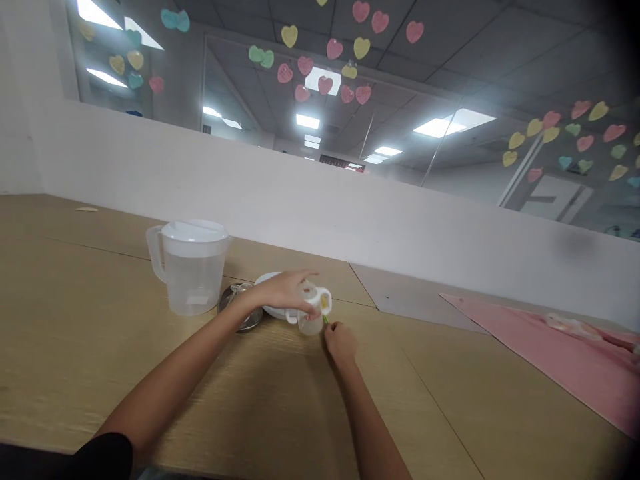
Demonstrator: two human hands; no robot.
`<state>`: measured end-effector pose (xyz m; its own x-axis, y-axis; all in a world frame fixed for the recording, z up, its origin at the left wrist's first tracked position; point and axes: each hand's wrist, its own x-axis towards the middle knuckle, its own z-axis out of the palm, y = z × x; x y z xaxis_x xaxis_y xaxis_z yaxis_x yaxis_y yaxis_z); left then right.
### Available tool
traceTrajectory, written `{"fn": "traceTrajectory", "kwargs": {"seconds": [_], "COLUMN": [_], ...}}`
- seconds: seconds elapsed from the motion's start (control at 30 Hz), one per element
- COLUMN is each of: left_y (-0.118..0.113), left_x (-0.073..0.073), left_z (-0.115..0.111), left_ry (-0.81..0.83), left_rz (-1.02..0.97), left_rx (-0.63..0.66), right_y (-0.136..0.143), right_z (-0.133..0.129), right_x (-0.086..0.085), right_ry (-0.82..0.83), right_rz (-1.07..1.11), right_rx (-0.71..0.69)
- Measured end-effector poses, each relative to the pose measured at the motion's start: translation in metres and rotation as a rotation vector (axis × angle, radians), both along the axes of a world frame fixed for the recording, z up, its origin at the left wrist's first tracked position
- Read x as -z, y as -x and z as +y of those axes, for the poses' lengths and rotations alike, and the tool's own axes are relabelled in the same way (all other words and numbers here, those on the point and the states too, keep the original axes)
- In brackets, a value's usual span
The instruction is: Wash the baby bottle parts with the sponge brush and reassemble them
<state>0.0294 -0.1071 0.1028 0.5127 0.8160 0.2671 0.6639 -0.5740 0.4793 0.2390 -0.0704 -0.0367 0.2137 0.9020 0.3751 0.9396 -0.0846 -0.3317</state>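
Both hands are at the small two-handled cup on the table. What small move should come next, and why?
Probably keep the left hand steady on the small cup while the right hand guides the thin green item at its side. The cup is small and light, so it may tip.

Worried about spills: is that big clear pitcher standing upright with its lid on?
Yes. The pitcher stands upright on the table, its white lid seated on top.

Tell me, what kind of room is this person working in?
Probably an office or activity room, not a kitchen. Behind the wooden table runs a low white partition, above it glass walls with paper heart stickers, and ceiling panel lights. A plastic pitcher stands on the table.
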Motion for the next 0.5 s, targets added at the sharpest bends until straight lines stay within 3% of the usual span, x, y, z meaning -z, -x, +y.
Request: {"fn": "traceTrajectory", "kwargs": {"seconds": [0.13,0.3,0.4,0.5], "left_y": [-0.012,-0.013,-0.014,-0.014], "left_x": [0.007,0.019,0.025,0.028], "left_z": [-0.008,0.003,0.007,0.009], "left_ry": [0.044,0.087,0.082,0.083], "left_rz": [0.254,0.387,0.407,0.366], "left_rx": [0.073,0.117,0.156,0.194], "right_y": [0.007,0.011,0.012,0.013], "right_z": [-0.003,-0.005,-0.001,0.007], "right_x": [-0.002,-0.009,-0.009,-0.004], "right_ry": [0.036,-0.169,-0.278,-0.281], "right_rz": [0.003,0.171,0.276,0.253], "right_rx": [-0.079,-0.111,-0.266,-0.414]}}
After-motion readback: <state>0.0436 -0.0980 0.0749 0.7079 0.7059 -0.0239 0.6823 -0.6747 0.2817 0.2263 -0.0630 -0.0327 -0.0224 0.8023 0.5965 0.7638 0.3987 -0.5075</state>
